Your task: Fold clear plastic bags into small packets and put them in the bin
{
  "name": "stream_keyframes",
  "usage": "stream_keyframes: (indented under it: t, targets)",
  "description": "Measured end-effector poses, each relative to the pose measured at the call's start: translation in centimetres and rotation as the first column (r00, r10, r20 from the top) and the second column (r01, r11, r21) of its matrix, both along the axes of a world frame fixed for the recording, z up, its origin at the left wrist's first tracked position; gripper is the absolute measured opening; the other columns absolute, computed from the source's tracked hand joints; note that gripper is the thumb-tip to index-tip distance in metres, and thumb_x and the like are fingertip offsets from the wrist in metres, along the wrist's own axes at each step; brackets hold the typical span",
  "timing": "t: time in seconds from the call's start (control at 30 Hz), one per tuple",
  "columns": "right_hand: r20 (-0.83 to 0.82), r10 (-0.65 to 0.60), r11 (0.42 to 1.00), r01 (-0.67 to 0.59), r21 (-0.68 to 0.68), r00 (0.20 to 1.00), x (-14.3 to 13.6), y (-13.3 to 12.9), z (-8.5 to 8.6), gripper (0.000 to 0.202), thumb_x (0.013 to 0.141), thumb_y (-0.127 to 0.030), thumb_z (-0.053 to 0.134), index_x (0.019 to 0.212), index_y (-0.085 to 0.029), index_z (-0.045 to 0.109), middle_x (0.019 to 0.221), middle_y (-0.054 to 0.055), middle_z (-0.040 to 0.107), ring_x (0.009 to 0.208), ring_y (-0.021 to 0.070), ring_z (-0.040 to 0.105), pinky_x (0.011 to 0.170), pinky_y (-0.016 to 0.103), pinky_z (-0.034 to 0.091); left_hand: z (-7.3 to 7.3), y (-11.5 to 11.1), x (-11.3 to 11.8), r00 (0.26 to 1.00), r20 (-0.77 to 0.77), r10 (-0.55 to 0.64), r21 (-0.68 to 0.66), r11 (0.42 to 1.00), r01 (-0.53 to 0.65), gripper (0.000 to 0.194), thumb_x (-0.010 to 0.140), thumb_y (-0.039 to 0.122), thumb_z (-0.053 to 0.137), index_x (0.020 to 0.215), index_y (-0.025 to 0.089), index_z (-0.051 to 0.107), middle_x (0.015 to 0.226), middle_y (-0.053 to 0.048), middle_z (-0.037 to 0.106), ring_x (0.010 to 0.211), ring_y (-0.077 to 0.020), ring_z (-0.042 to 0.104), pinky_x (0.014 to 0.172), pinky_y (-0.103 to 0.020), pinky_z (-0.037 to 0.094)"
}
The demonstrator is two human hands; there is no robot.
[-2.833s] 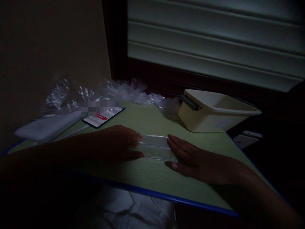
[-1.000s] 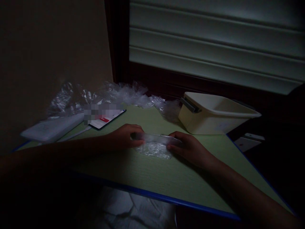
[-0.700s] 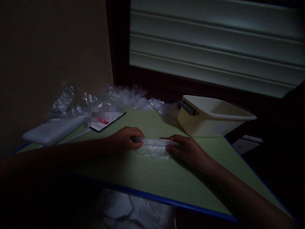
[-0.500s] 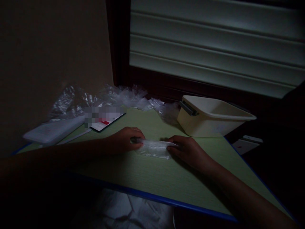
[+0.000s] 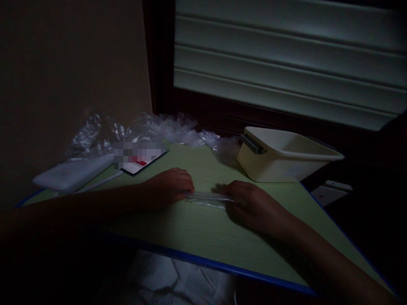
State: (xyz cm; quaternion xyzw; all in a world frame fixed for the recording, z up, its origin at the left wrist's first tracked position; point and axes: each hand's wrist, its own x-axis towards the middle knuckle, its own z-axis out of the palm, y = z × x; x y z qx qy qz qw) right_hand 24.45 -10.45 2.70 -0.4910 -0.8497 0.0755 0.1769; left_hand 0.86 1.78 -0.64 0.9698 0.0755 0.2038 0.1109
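Stretched between my two hands just above the green tabletop is a clear plastic bag [image 5: 208, 198], its top part drawn into a narrow strip. My left hand [image 5: 173, 186] is closed on the bag's left end, knuckles up. On the right end, my right hand [image 5: 249, 201] grips it with the fingers curled in. A thin flap of the plastic hangs below the strip toward me. The dim light hides the fingertips and the finer folds.
A cream bin [image 5: 273, 165] with a dark handle stands at the right rear. Crumpled clear plastic [image 5: 152, 127] lines the back edge. At left lie a lit tablet [image 5: 143, 159], a cable and a white case [image 5: 71, 173]. The green table [image 5: 206, 241] has a blue edge.
The bag's visible panel between my hands has become narrower as the plastic folds over. My fingers have turned over with it, both hands staying closed at its ends.
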Motion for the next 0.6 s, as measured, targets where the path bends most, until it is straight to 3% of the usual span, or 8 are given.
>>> stream_keyframes:
  t: [0.1, 0.23, 0.4, 0.6]
  targets:
    - [0.001, -0.007, 0.996, 0.007, 0.093, 1.000, -0.8, -0.6, 0.3, 0.051, 0.070, -0.013, 0.047, 0.120, -0.009, 0.058, 0.114, 0.015, 0.063, 0.103, 0.0258, 0.059, 0.091, 0.041, 0.047, 0.0, -0.1, 0.0, 1.000, -0.022, 0.002, 0.092, 0.996, 0.000, 0.009, 0.085, 0.011, 0.054, 0.083, 0.015, 0.061, 0.081, -0.004, 0.063, 0.082, -0.0178, 0.054, 0.082, -0.030, 0.038]
    - [0.001, -0.075, 0.980, 0.074, 0.183, 0.997, -2.5, -1.4, -0.3, 0.044, 0.087, -0.029, 0.044, 0.125, -0.008, 0.054, 0.123, 0.018, 0.060, 0.112, 0.0271, 0.056, 0.094, 0.042, 0.046, 0.0, -0.3, 0.1, 0.999, -0.049, 0.019, 0.196, 0.981, -0.009, 0.008, 0.085, 0.012, 0.054, 0.083, 0.016, 0.060, 0.082, -0.004, 0.064, 0.084, -0.0186, 0.054, 0.083, -0.031, 0.037]
    - [0.138, 0.026, 0.999, -0.029, 0.019, 0.990, -3.8, -1.7, -1.7, 0.066, 0.092, -0.047, 0.041, 0.139, -0.002, 0.036, 0.144, 0.023, 0.036, 0.133, 0.0308, 0.035, 0.107, 0.047, 0.034, 0.0, -0.4, 0.1, 0.999, -0.053, 0.006, 0.298, 0.954, 0.010, 0.009, 0.083, 0.008, 0.053, 0.083, 0.015, 0.060, 0.082, -0.005, 0.063, 0.083, -0.0197, 0.054, 0.083, -0.033, 0.038]
    - [0.160, 0.086, 0.987, -0.062, -0.147, 0.983, -3.4, -1.8, -2.3, 0.072, 0.092, -0.053, 0.037, 0.144, -0.003, 0.026, 0.150, 0.022, 0.019, 0.139, 0.0310, 0.017, 0.111, 0.051, 0.022, 0.5, -0.5, 0.0, 0.987, -0.151, 0.054, 0.321, 0.947, -0.003, 0.017, 0.077, 0.004, 0.052, 0.084, 0.016, 0.060, 0.086, -0.004, 0.064, 0.087, -0.0207, 0.055, 0.083, -0.034, 0.039]
